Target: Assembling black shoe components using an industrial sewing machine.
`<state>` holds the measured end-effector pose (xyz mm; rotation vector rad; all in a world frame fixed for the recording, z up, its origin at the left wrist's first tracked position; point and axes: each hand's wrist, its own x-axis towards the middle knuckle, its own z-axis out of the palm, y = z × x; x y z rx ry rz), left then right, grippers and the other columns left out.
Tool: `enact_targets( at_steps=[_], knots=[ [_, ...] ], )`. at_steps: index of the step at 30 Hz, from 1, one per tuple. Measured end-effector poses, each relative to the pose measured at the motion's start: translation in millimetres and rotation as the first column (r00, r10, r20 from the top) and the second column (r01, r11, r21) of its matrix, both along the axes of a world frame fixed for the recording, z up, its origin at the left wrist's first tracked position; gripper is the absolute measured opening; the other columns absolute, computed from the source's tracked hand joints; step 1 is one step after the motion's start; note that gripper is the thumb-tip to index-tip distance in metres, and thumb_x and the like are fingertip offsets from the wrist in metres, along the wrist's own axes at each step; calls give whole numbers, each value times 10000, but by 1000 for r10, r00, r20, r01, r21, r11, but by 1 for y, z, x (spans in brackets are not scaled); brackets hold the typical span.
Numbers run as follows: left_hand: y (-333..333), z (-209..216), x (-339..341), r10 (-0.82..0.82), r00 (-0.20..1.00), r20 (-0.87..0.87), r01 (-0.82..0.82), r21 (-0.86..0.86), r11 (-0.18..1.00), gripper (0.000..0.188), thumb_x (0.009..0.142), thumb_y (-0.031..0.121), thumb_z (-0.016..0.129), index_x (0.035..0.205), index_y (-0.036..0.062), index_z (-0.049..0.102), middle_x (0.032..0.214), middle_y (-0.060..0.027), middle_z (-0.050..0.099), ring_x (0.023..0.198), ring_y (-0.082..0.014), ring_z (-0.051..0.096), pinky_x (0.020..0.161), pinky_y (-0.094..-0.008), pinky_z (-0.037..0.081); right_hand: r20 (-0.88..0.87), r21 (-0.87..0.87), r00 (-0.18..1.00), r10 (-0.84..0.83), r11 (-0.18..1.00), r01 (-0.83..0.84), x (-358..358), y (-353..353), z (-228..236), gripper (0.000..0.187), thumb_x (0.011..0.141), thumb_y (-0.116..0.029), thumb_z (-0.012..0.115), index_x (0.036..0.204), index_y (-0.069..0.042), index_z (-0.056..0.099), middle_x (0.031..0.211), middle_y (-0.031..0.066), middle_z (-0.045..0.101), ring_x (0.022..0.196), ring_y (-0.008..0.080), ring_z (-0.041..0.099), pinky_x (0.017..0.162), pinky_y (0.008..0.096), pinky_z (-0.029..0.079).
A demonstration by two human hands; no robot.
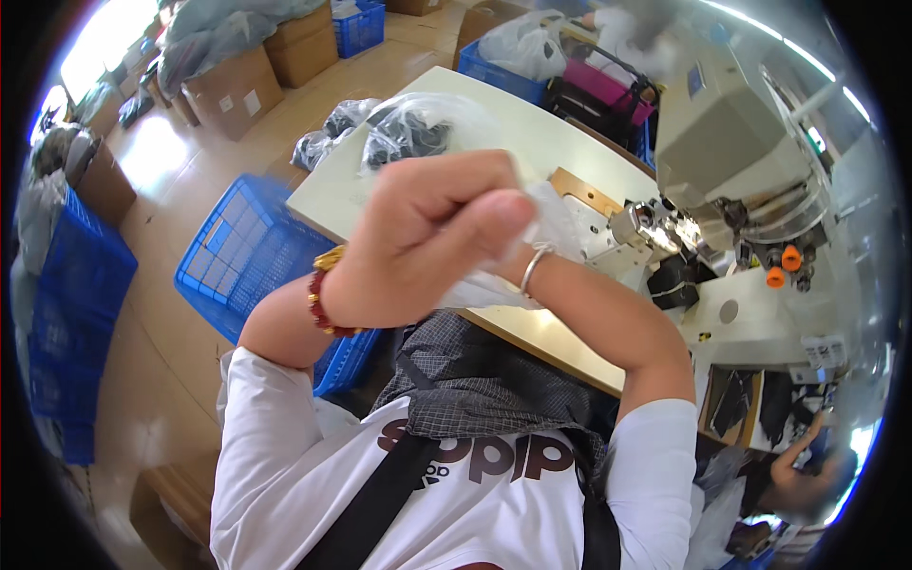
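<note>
My left hand (427, 228), with a red and gold beaded bracelet at the wrist, is raised close in front of me. Its fingers are curled and pressed together; what they hold, if anything, is hidden. Behind it, my right hand (516, 258) shows only near its silver bangle, and its fingers are covered by the left hand. A translucent plastic bag (560, 217) spreads around and behind both hands, over the pale table (332, 185). Dark patterned cloth (465, 370) lies over my lap.
Clear bags of dark items (407, 138) lie at the table's far left. A sewing-type machine (731, 142) with a metal head stands at right. A blue crate (252, 252) is beside the table's left; cardboard boxes (233, 93) stand beyond. Another person (798, 465) sits at lower right.
</note>
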<state>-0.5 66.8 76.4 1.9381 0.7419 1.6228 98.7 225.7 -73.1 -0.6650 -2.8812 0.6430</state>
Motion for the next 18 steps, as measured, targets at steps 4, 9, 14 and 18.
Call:
enact_targets(
  at_steps=[4, 9, 14, 18],
  knots=[
    [0, -4, 3, 201, 975, -90, -205, -37, 978, 137, 976, 106, 610, 870, 24, 640, 748, 2, 548, 593, -87, 482, 542, -254, 387, -132, -107, 991, 35, 993, -49, 44, -24, 52, 288, 890, -229, 648, 1108, -41, 667, 1033, 185, 700, 1003, 343, 658, 870, 438, 498],
    [2, -15, 48, 920, 387, -56, -380, 899, 215, 297, 762, 68, 737, 1056, 117, 744, 1026, -70, 661, 920, -233, 609, 817, -429, 510, -198, -112, 966, -164, 983, 144, 159, -74, 113, 268, 836, -241, 700, 952, -4, 652, 939, 209, 689, 874, 416, 657, 732, 441, 520],
    [-2, -38, 137, 16, 745, -667, 240, 290, 926, 766, 736, 179, 787, 1400, -44, 476, 1381, -261, 518, 1230, -409, 553, 1033, -464, 478, -445, -213, 833, -330, 942, 259, 229, -121, 91, 422, 747, -152, 749, 1115, 4, 614, 1010, 187, 686, 950, 393, 649, 823, 390, 526],
    [37, -61, 167, -432, 473, -767, 280, -334, 900, 714, 810, 179, 764, 1407, -47, 445, 1205, -213, 637, 1072, -394, 632, 914, -423, 510, -342, -197, 717, -608, 792, 578, 269, -177, 49, 453, 791, -184, 756, 1169, 15, 603, 1186, 179, 606, 1054, 381, 613, 894, 430, 518]
  ],
)
